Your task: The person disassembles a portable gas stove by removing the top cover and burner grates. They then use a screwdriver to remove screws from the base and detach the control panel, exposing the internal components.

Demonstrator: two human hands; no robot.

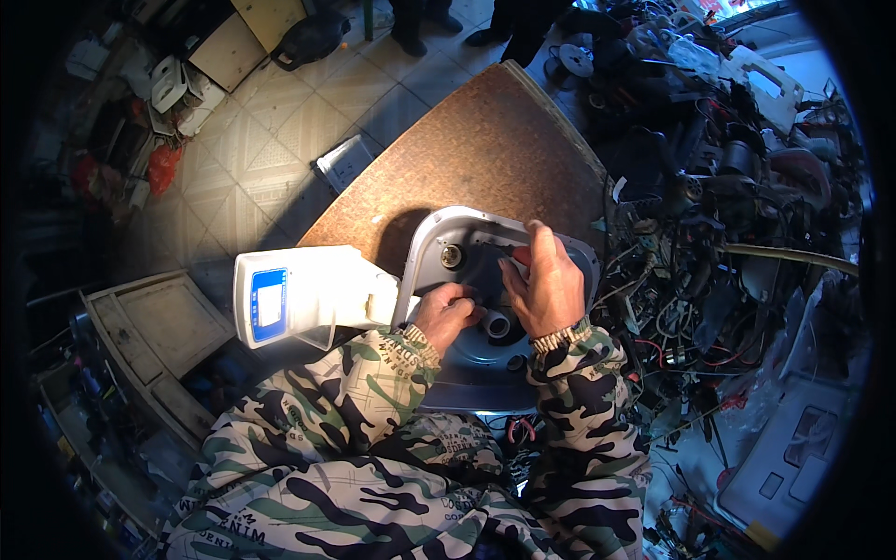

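Observation:
An open grey housing (432, 241) with rounded corners and a raised rim lies on the near end of a brown board, in front of me. My left hand (446, 315) reaches inside it, fingers drawn together beside a white ring-shaped part (496, 324). Over the right side of the housing is my right hand (549, 287), its fingers bent inward. Between the hands sits a dark grey piece (483, 271); what the fingertips grip is hidden. A round metal fitting (452, 256) shows in the far left corner. Attached or close against the left side is a white plastic unit (350, 285) with a blue panel.
The brown board (476, 149) stretches away from me. A heap of cables and appliance parts (719, 224) fills the right. A wooden drawer unit (159, 327) stands left, a clear container (345, 163) lies on the tiled floor, and people's legs (411, 23) show at the far edge.

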